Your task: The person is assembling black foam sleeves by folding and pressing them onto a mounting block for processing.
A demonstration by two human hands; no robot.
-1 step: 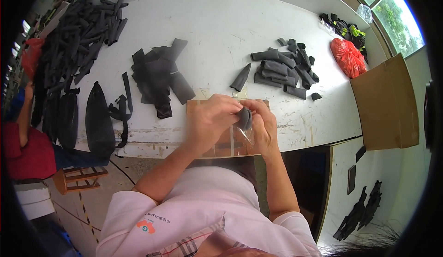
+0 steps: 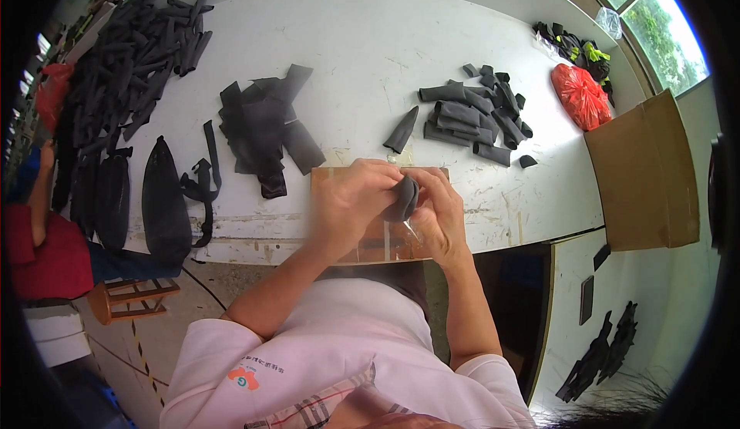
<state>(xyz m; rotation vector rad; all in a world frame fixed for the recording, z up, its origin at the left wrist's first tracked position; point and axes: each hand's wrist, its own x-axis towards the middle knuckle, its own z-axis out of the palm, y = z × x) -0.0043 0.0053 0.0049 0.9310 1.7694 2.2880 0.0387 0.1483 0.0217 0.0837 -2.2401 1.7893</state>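
Note:
Both my hands meet over a brown board point(image 2: 374, 250) at the table's front edge. Between them is a curled dark grey fabric piece point(image 2: 402, 201), its rounded end toward me. The fingers of my left hand point(image 2: 351, 198) are closed on its left side. My right hand point(image 2: 441, 217) grips it from the other side, thumb and fingers bent round it; some fingertips are hidden. Beyond my hands lies a single pointed dark piece point(image 2: 401, 130). Rolled dark pieces point(image 2: 462, 113) are heaped to its right, and flat dark pieces point(image 2: 258, 124) are stacked to the left.
Many dark strips point(image 2: 127, 59) are piled at the far left, with long dark pieces point(image 2: 166, 198) nearer me. A red plastic bag point(image 2: 580, 96) and a cardboard box point(image 2: 646, 174) stand at the right. A person in a red top point(image 2: 46, 252) sits at left by a wooden stool point(image 2: 135, 298).
The dark grey fabric piece has turned and shifted slightly toward me and left, showing more of its side. My right thumb and fingers have shifted around it; my left hand has barely moved.

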